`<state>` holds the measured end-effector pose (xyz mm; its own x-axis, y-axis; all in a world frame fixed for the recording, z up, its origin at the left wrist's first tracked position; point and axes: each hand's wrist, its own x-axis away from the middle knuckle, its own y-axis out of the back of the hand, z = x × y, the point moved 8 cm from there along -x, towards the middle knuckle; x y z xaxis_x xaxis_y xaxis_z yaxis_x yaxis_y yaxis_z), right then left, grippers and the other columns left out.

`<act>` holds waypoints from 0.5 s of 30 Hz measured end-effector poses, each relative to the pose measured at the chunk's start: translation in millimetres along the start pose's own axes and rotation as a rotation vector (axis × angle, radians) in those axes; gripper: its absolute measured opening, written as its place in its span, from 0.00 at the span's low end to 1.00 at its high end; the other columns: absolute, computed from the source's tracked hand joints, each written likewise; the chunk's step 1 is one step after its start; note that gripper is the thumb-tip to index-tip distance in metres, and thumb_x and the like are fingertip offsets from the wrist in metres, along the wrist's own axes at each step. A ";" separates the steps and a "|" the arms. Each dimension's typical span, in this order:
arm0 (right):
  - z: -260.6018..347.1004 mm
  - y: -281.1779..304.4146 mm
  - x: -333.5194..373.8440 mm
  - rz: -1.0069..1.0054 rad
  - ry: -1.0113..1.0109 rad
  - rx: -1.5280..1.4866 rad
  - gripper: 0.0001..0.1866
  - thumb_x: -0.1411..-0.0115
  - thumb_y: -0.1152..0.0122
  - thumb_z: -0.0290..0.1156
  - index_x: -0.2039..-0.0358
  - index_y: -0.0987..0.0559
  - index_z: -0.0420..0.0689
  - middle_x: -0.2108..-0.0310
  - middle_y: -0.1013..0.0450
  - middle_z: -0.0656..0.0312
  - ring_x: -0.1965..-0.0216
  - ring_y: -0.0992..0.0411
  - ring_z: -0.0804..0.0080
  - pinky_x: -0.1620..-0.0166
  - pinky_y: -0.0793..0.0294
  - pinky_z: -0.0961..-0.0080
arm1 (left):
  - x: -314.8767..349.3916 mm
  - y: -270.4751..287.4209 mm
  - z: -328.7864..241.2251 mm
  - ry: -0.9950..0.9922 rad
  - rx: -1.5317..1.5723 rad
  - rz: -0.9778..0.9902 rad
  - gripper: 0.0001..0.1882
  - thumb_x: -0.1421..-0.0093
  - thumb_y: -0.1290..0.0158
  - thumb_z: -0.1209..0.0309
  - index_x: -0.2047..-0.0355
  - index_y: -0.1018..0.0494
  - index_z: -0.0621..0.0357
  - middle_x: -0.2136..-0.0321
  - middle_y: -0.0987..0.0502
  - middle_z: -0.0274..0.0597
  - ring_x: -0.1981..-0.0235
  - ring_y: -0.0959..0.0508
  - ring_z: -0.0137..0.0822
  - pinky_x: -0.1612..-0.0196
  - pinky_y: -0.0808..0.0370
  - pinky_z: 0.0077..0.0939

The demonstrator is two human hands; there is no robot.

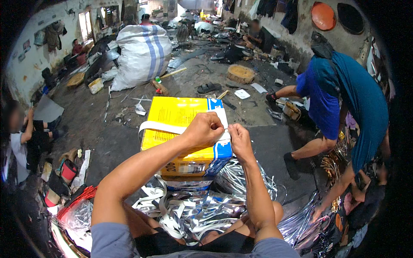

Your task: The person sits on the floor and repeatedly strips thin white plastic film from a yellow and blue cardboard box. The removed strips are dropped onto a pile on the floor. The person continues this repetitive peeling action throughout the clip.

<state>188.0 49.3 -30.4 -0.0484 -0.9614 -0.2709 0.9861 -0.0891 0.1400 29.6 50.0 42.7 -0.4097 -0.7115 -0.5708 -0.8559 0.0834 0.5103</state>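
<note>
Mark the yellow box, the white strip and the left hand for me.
yellow box (172, 114): head view, bare yellow top face.
white strip (159, 126): head view, stretch lying across the box top.
left hand (209, 127): head view, back of the hand.

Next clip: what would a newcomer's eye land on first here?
The yellow and blue box at centre, with both hands, left hand and right hand, pinching a white strip across its top. Below it lies a heap of shiny silver strips. At right, a person in blue bends over more foil.
</note>
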 end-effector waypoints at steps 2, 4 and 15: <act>-10.1 -6.9 4.5 0.103 -0.159 -0.242 0.14 0.25 0.47 0.40 0.67 0.27 0.47 0.81 0.35 0.74 0.83 0.41 0.88 0.82 0.42 0.82 | -1.1 -4.2 3.4 0.043 0.001 0.008 0.06 0.46 0.38 0.72 0.73 0.18 0.64 0.76 0.21 0.46 0.76 0.20 0.38 0.70 0.24 0.31; -16.3 -13.2 12.9 0.185 -0.321 -0.555 0.12 0.25 0.48 0.40 0.64 0.27 0.47 0.81 0.38 0.76 0.85 0.43 0.89 0.86 0.45 0.85 | -3.6 -7.7 2.0 0.023 0.041 -0.002 0.06 0.46 0.37 0.72 0.73 0.18 0.65 0.76 0.21 0.45 0.76 0.19 0.36 0.71 0.23 0.30; 21.7 10.5 -41.1 -0.086 0.047 0.460 0.27 0.31 0.43 0.51 0.74 0.20 0.36 0.74 0.21 0.47 0.75 0.22 0.53 0.69 0.23 0.57 | -5.5 -11.6 -2.1 0.006 0.079 0.022 0.04 0.45 0.37 0.77 0.74 0.19 0.65 0.75 0.21 0.40 0.76 0.23 0.27 0.72 0.27 0.25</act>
<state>197.0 82.3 2.9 -0.1095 -0.9336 -0.3411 0.8057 -0.2843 0.5196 42.4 51.5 41.3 -0.4270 -0.7134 -0.5557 -0.8691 0.1540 0.4701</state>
